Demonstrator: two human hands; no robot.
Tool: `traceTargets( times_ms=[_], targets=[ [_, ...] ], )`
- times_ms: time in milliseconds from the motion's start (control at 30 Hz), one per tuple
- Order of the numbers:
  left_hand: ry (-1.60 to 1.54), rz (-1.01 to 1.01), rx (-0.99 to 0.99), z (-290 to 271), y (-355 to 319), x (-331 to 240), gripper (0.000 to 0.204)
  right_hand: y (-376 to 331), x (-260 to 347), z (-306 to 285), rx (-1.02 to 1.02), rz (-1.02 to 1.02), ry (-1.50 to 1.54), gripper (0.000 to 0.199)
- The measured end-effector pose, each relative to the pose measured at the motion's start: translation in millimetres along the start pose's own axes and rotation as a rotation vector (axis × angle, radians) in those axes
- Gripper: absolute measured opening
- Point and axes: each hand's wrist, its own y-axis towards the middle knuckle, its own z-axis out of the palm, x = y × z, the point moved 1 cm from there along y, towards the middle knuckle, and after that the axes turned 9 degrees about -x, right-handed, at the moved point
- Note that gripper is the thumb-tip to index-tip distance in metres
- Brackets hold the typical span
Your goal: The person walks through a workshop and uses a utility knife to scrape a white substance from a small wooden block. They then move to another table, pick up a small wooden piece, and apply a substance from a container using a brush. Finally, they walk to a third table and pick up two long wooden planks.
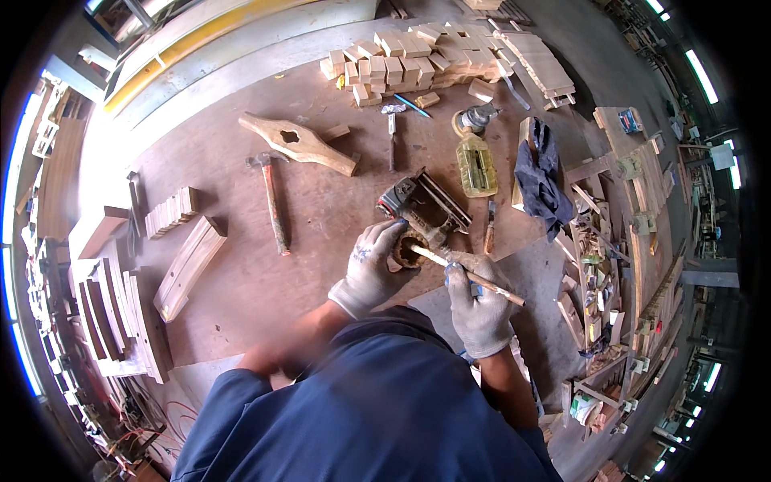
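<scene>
1. The right hand (480, 313), gloved, is gripping a thin wooden stick (491, 286), whose near right end is jutting out past the fingers.
2. The stick is slanting far and left from this hand, its tip reaching the opening of a round brown container (413, 262).
3. The left hand (371, 269), also gloved, is curling around the container's left side and holding it; the container is sitting between the two hands.
4. A power tool (418, 202) is lying just beyond the container on the desk (221, 277); whether they are touching, I cannot tell.
5. Farther right, a yellowish bottle (477, 167) is sitting near a dark cloth (543, 173).
6. Farther left, a red-handled hammer (275, 207) is lying near a shaped wooden piece (309, 151).
7. Wooden blocks (393, 71) are forming a pile at the far side.
</scene>
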Motion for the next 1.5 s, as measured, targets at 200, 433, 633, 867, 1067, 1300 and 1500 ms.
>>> traceTargets(
  times_ms=[200, 433, 633, 867, 1067, 1300, 1500],
  targets=[
    [0.063, 0.198, -0.037, 0.7, 5.7, -1.0, 0.070, 0.8, -8.4, 4.5, 0.048, -0.130, -0.015, 0.010],
    [0.081, 0.215, -0.039, -0.4, 7.6, 3.2, 0.070, 5.7, -2.7, -14.2, 0.111, 0.312, 0.125, 0.011],
    [0.049, 0.145, -0.036, 0.1, 5.0, 3.2, 0.069, 11.3, -4.1, -14.1, 0.155, -0.079, 0.001, 0.011],
    [0.043, 0.141, -0.050, 3.1, 3.6, 10.4, 0.072, 15.8, -1.3, -5.0, 0.308, -0.164, 0.056, 0.012],
    [0.030, 0.114, -0.009, 0.1, -4.4, 11.4, 0.070, 19.0, 3.8, -9.6, 0.276, -0.109, 0.046, 0.011],
    [-0.016, 0.053, -0.021, -3.4, -8.3, 17.9, 0.075, 19.2, -11.6, 29.6, 0.236, -0.106, 0.055, 0.011],
    [-0.071, -0.153, -0.142, -14.0, -7.8, 34.2, 0.056, 11.4, -30.1, 51.7, 0.331, 0.100, -0.003, 0.044]
  ],
)
